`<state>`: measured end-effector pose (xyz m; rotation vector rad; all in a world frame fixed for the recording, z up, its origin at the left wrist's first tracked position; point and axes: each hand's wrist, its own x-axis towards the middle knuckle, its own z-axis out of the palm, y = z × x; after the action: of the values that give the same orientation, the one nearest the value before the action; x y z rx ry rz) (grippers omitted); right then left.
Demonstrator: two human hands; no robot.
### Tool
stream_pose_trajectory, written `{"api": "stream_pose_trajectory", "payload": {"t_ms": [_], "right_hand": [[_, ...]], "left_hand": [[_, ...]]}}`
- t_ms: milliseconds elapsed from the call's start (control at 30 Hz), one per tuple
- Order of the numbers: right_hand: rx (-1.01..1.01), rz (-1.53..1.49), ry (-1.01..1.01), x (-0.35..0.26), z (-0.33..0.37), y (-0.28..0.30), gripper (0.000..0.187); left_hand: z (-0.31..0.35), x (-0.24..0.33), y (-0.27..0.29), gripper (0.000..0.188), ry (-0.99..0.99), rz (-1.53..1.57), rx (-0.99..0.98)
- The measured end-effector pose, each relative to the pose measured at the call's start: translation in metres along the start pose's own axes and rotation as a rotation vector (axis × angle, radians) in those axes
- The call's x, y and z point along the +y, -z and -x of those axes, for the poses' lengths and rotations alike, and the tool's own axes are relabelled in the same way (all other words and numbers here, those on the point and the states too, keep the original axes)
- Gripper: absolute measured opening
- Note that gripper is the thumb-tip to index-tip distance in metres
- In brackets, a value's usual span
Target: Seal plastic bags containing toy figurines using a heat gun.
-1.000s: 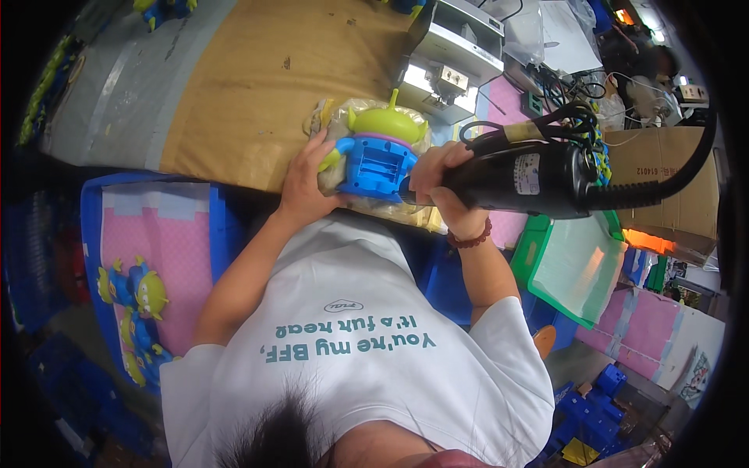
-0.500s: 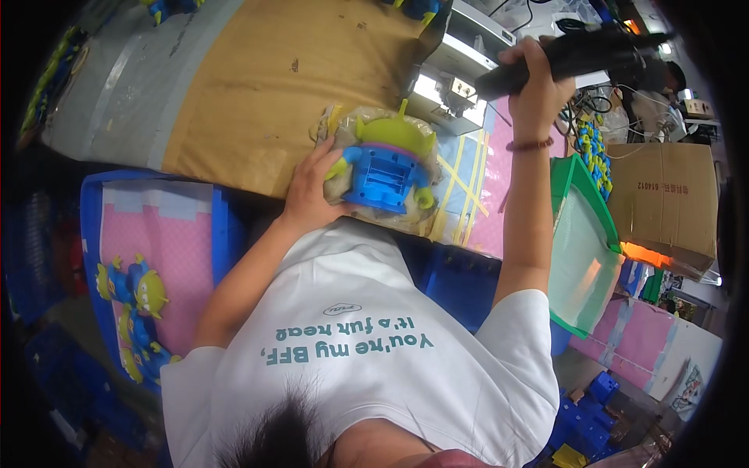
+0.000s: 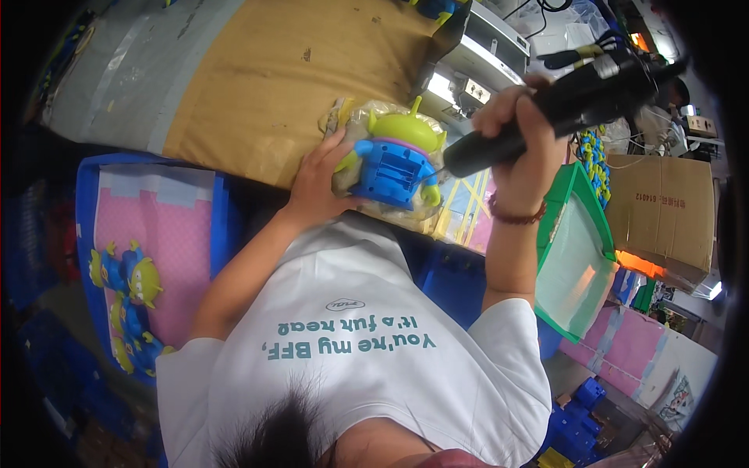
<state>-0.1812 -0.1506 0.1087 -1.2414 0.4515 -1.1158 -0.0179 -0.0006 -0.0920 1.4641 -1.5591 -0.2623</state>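
A blue and green toy figure (image 3: 392, 170) lies back-up on a wrinkled, plastic-covered pad (image 3: 374, 114), its open battery compartment showing. My left hand (image 3: 318, 178) curls round the figure's left side, thumb beneath and fingers by the green arm, holding it against the pad. A black electric screwdriver (image 3: 569, 101) is gripped in my right hand (image 3: 521, 144). It slants down to the left, and its thin bit reaches the right edge of the figure's back, near the other arm. Whether the bit sits in a screw hole cannot be made out.
At the left, a blue bin (image 3: 222, 210) with a pink lining holds several similar figures (image 3: 129, 296). To the right stand a green-rimmed tray (image 3: 581, 257) and a cardboard box (image 3: 659, 210). A white metal unit (image 3: 491, 47) sits behind the pad, with loose cables nearby.
My right hand has brought the electric screwdriver down and left, from above the bench to the figure's right side. My left hand stays on the figure, which sits slightly turned.
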Motion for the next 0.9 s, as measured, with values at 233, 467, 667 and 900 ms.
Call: {"api": "stream_pose_trajectory", "payload": {"t_ms": [233,467,667,900], "right_hand": [[-0.207,0.013,0.072,0.023,0.039,-0.033,0.041],[-0.419,0.128,0.091,0.052,0.048,-0.029,0.041],[-0.565,0.237,0.147,0.067,0.056,-0.022,0.039],[-0.590,0.292,0.182,0.070,0.060,-0.018,0.038]], "left_hand": [[0.001,-0.002,-0.002,0.094,-0.034,0.047,0.076],[0.000,-0.004,-0.002,0.095,-0.023,0.046,0.060],[0.003,-0.005,-0.004,0.094,-0.028,0.027,0.072],[0.004,-0.004,-0.004,0.096,0.001,0.040,0.050]]}}
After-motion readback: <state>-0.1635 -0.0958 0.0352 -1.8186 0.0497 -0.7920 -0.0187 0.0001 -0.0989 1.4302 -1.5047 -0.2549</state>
